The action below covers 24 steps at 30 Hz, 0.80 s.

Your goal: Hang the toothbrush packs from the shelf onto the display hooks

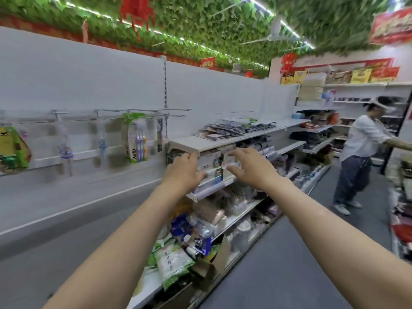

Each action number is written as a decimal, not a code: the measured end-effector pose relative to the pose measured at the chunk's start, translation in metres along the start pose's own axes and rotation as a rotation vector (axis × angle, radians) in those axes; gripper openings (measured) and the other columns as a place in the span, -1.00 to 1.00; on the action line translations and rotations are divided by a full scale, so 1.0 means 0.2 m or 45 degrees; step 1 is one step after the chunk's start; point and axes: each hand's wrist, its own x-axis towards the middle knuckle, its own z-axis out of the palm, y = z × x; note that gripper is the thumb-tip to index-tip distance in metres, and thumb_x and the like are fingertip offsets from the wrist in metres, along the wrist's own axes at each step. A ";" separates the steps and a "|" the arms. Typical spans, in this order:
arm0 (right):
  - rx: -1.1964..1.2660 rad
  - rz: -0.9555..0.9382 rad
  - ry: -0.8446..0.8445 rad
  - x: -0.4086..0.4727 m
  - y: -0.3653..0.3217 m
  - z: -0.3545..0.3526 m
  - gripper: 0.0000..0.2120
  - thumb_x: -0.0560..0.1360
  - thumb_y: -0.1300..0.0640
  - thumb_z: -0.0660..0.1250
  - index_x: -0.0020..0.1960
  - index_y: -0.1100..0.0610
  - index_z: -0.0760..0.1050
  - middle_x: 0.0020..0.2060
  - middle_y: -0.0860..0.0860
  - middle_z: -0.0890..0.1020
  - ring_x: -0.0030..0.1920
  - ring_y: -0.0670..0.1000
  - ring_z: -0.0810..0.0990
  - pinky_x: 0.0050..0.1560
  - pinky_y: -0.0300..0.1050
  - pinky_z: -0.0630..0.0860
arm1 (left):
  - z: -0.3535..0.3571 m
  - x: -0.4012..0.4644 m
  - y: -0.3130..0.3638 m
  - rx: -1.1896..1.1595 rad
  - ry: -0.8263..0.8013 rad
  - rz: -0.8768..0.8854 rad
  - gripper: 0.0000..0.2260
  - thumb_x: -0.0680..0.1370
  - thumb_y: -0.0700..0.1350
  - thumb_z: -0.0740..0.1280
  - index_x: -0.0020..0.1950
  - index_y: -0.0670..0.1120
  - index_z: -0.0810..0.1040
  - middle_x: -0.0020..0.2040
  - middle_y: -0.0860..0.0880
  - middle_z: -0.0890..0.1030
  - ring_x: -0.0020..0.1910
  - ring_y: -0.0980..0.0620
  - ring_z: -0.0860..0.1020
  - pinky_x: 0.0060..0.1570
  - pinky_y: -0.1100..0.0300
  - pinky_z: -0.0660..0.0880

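Both hands, left hand and right hand, reach blurred, seemingly glossy flat packs.

Both forearms bare to frame edge, no sleeves; hands bare, ungloved

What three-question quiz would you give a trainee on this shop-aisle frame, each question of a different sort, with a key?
1. True or false: the left hand already holds a toothbrush pack.
2. Which hangs from a display hook on the wall panel? A) the green-topped toothbrush pack B) a red basket C) a towel
3. Fill in: the flat packs lie on the ___ shelf, above both hands.

Key:
1. False; it reaches toward the boxes under that shelf, as does the right hand, and neither grips anything.
2. A
3. top
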 end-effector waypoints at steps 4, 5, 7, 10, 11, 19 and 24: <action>-0.002 0.108 -0.036 -0.17 0.33 0.08 -0.55 0.61 -0.12 0.26 0.44 0.04 0.41 0.38 0.04 0.48 0.38 0.11 0.40 0.24 0.09 0.49 | 0.27 0.03 0.24 -0.096 -0.111 0.061 -0.50 0.56 0.14 0.34 0.40 -0.07 0.38 0.35 -0.12 0.47 0.31 -0.16 0.44 0.21 -0.12 0.48; 0.007 0.132 -0.059 -0.21 0.40 0.11 -0.55 0.60 -0.13 0.26 0.42 0.04 0.41 0.36 0.03 0.50 0.37 0.11 0.41 0.24 0.08 0.49 | 0.34 0.03 0.28 -0.115 -0.136 0.081 -0.51 0.56 0.14 0.33 0.39 -0.08 0.39 0.33 -0.13 0.48 0.31 -0.16 0.44 0.22 -0.11 0.47; 0.033 0.175 -0.094 -0.28 0.54 0.17 -0.54 0.59 -0.15 0.26 0.43 0.01 0.41 0.36 0.02 0.50 0.38 0.09 0.41 0.28 0.08 0.48 | 0.47 0.04 0.36 -0.127 -0.190 0.119 -0.52 0.57 0.15 0.32 0.39 -0.07 0.39 0.32 -0.11 0.48 0.30 -0.14 0.45 0.22 -0.07 0.47; 0.042 0.242 -0.117 -0.35 0.72 0.27 -0.55 0.60 -0.16 0.25 0.43 -0.02 0.41 0.39 -0.01 0.48 0.42 0.05 0.38 0.29 0.08 0.47 | 0.66 0.08 0.46 -0.152 -0.238 0.157 -0.52 0.57 0.15 0.31 0.41 -0.02 0.37 0.32 -0.06 0.47 0.30 -0.10 0.44 0.21 -0.06 0.48; 0.036 0.267 -0.124 -0.36 0.78 0.30 -0.55 0.60 -0.15 0.25 0.44 -0.02 0.41 0.40 -0.02 0.46 0.42 0.05 0.37 0.29 0.07 0.47 | 0.72 0.11 0.49 -0.162 -0.245 0.167 -0.52 0.57 0.15 0.31 0.41 -0.01 0.36 0.31 -0.05 0.47 0.30 -0.09 0.45 0.21 -0.07 0.48; -0.067 0.353 -0.180 -0.22 1.27 0.57 -0.53 0.62 -0.14 0.22 0.48 -0.02 0.35 0.46 -0.05 0.40 0.48 0.03 0.30 0.36 -0.01 0.36 | 1.20 0.51 0.70 -0.246 -0.249 0.212 -0.52 0.57 0.17 0.30 0.43 -0.01 0.37 0.35 -0.02 0.46 0.34 -0.08 0.41 0.30 -0.04 0.40; -0.079 0.389 -0.189 0.12 1.70 0.72 -0.52 0.62 -0.17 0.20 0.50 -0.05 0.33 0.48 -0.07 0.37 0.50 -0.01 0.27 0.39 -0.04 0.35 | 1.48 1.03 0.83 -0.261 -0.214 0.274 -0.53 0.57 0.15 0.31 0.43 -0.01 0.38 0.36 0.00 0.47 0.32 -0.05 0.43 0.27 0.03 0.41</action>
